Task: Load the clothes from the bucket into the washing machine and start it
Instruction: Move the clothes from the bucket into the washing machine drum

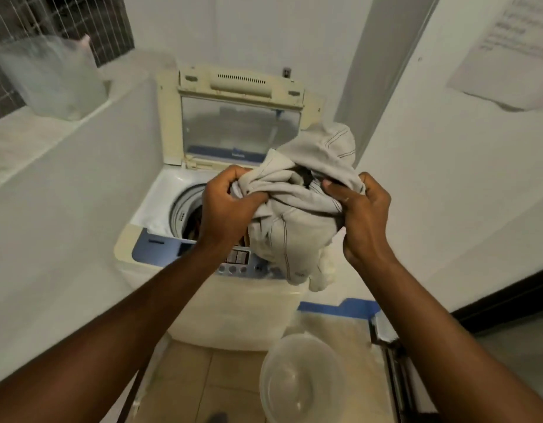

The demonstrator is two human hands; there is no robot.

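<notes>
Nearest to me on the tiled floor is the clear plastic bucket (303,380), sitting just in front of the washing machine (233,312) and looking bare inside, though its near edge is cut off so I can't see all of it. Up from there, the person has both arms out over the machine's front edge. The left hand (230,206) is bunched tight on one end of a grey garment (297,221) and the right hand (364,218) is clamped on the other end, thumb pressed into the fold. The garment hangs between them, covering the right half of the blue control panel (203,254) and a good chunk of the drum opening (187,215). Something dark sits down in the drum but it's too hidden to tell what. Behind, the lid (239,129) stands propped open. A paper notice (508,50) on the right wall is too blurry to read.
</notes>
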